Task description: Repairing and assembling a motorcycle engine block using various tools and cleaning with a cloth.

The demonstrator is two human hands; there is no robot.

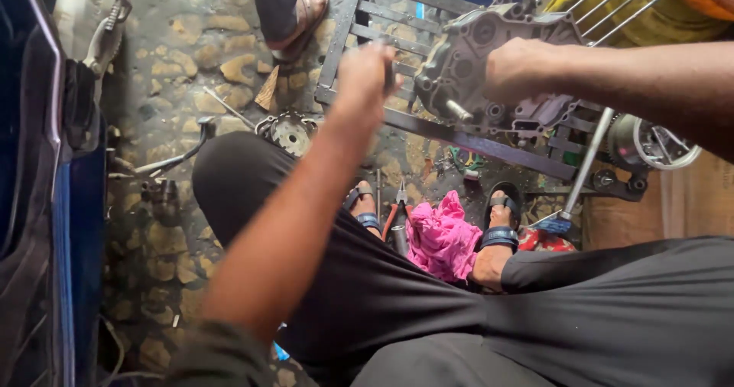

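A grey metal engine casing rests on a dark metal frame stand in front of me. My right hand presses on the casing's right side and holds it. Blurred by motion, my left hand is raised just left of the casing, its fingers closed around a small thin tool that I cannot make out clearly. My legs in dark trousers fill the lower half of the head view, with my sandalled feet on the ground below the stand.
A pink rag and pliers lie between my feet. A round metal engine part sits on the stone floor. Another person's sandalled foot stands beyond the stand. A blue vehicle body borders the left. A long tool leans at right.
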